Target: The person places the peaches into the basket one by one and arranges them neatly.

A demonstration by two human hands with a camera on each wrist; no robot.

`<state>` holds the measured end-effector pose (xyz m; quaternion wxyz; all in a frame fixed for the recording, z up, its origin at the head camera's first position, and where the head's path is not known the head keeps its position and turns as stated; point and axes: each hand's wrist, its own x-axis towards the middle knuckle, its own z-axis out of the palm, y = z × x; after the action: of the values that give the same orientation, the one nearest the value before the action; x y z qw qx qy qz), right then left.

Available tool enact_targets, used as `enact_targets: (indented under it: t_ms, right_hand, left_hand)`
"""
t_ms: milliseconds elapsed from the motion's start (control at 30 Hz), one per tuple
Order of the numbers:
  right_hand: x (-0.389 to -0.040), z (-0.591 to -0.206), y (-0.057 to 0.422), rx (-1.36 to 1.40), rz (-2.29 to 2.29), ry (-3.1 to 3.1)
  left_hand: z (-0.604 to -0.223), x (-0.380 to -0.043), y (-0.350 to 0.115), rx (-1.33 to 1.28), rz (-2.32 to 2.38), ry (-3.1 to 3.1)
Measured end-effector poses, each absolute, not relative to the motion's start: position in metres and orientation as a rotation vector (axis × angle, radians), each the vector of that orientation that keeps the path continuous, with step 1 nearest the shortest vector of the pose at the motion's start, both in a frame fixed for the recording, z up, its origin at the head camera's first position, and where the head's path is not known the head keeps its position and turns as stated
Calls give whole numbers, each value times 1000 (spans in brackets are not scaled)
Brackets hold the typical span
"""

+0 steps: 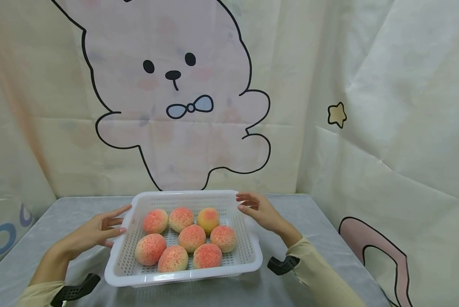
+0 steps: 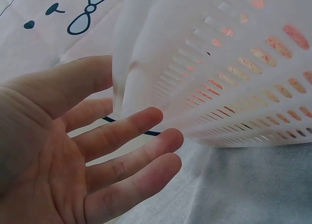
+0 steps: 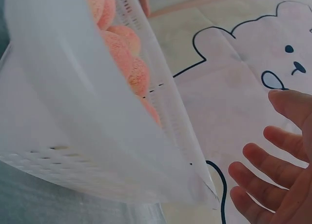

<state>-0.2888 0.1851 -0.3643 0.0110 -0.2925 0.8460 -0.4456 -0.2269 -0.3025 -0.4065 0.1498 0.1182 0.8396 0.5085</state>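
A white plastic basket [image 1: 116,266] with slotted walls holds several peaches [image 1: 191,238], speckled pink and yellow; one peach [image 1: 208,219] at the back is yellower. My left hand [image 1: 93,232] is at the basket's left side, its fingers parted and loosely bent by the rim. In the left wrist view the left hand [image 2: 97,141] has its thumb at the rim and the other fingers beside the slotted wall; contact is hard to tell. At the far right corner, my right hand [image 1: 263,211] has spread fingers. The right wrist view shows this hand [image 3: 278,160] apart from the basket wall [image 3: 73,112].
The basket is over a table with a grey cover [image 1: 287,213]. Behind stands a pale curtain [image 1: 283,149] with a cartoon bear, and more curtain [image 1: 406,128] hangs at the right. Both wrists wear black bands [image 1: 283,265].
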Motion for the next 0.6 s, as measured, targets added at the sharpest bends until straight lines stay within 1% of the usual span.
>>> enact_targets:
  t_ms: [233, 600]
  right_hand:
    - [-290, -365, 200, -848, -1534, 2622]
    - [-292, -383, 222, -777, -1657, 2648]
  left_hand:
    - [-408, -228, -303, 322, 1475, 2422]
    - [-406, -227, -301, 337, 1474, 2416]
